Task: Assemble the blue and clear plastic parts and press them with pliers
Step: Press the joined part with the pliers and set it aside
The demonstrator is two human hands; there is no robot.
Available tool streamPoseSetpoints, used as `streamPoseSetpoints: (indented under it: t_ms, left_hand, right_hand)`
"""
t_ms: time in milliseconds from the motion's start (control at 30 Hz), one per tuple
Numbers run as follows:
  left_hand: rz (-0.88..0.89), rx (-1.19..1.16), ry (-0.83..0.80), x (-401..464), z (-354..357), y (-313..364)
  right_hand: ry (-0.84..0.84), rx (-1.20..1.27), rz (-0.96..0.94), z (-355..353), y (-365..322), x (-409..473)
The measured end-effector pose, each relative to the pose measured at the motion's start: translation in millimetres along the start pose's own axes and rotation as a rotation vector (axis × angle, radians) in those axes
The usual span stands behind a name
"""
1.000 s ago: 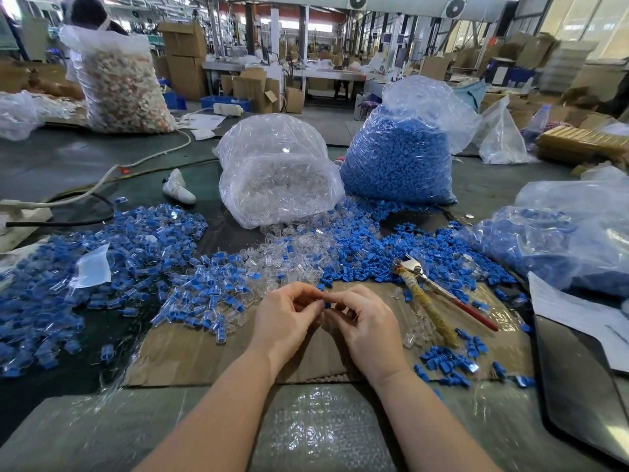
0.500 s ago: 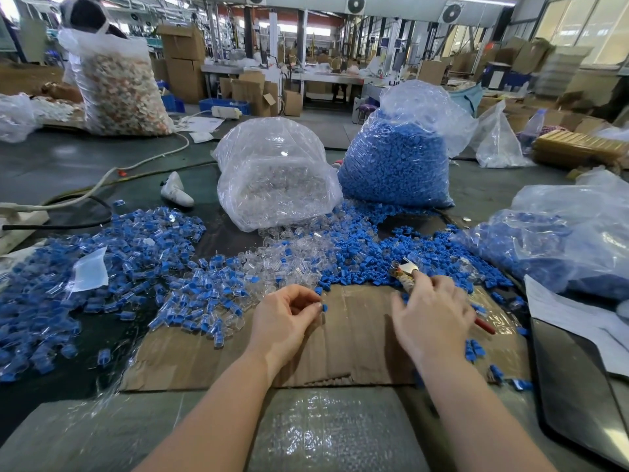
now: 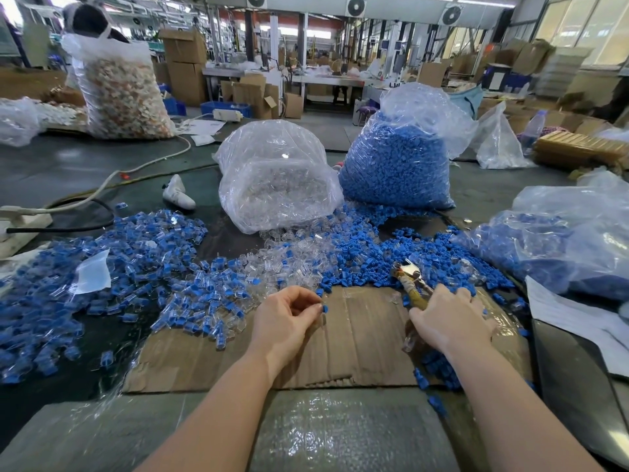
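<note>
Half a second ago your right hand (image 3: 449, 318) was only arriving over the pliers (image 3: 410, 284); now its fingers curl round the taped handles, and a second ago both hands were together fitting the parts. So, by my reading, the fitting is done and the pressing step comes next.

Your left hand (image 3: 286, 318) has stayed where it was over the cardboard sheet (image 3: 357, 342), pinching the joined part (image 3: 323, 310) between thumb and fingertips. Only the blue end shows past the fingertips, pointing right toward the pliers; the clear end is too faint to make out, so its long axis is a guess, roughly left to right.

The pliers lie on the right side of the cardboard with the metal nose pointing away from you, at the edge of the loose blue caps (image 3: 367, 253), handles running back under your palm. Whether the nose is parted cannot be told.

Finished pieces (image 3: 136, 253) are heaped to your left on the table (image 3: 68, 172).
</note>
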State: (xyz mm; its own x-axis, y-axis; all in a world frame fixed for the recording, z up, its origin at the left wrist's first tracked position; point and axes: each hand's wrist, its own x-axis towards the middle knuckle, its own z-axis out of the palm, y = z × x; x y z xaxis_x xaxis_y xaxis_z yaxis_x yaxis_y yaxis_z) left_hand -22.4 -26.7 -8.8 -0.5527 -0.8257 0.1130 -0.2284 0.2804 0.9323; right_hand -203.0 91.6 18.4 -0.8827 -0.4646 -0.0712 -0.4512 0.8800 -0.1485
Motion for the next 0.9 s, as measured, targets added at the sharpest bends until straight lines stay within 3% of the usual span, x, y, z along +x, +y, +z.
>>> streamPoseSetpoints:
  t_ms: [167,300,433,633,900]
  left_hand:
    - [-0.04,-0.094,0.003,0.0,-1.0,1.6]
    - [-0.122,-0.22,0.002,3.2,-3.0,5.6]
    - [-0.287,-0.498,0.029,8.9,-5.3,11.0]
    - [-0.344,-0.573,0.088,15.9,-4.1,12.3]
    - [-0.332,-0.521,0.169,20.9,-7.1,18.8]
  right_hand:
    - [0.093,-0.002,-0.055,-6.8,-1.1,-0.1]
    - [0.148,0.103,-0.211,-15.6,-8.7,-9.1]
    - [-0.046,0.313,-0.367,-25.7,-25.9,-24.7]
    - [-0.522,0.669,-0.393,-29.6,-39.5,-48.7]
    - [-0.639,0.703,-0.37,-30.0,-40.3,-57.8]
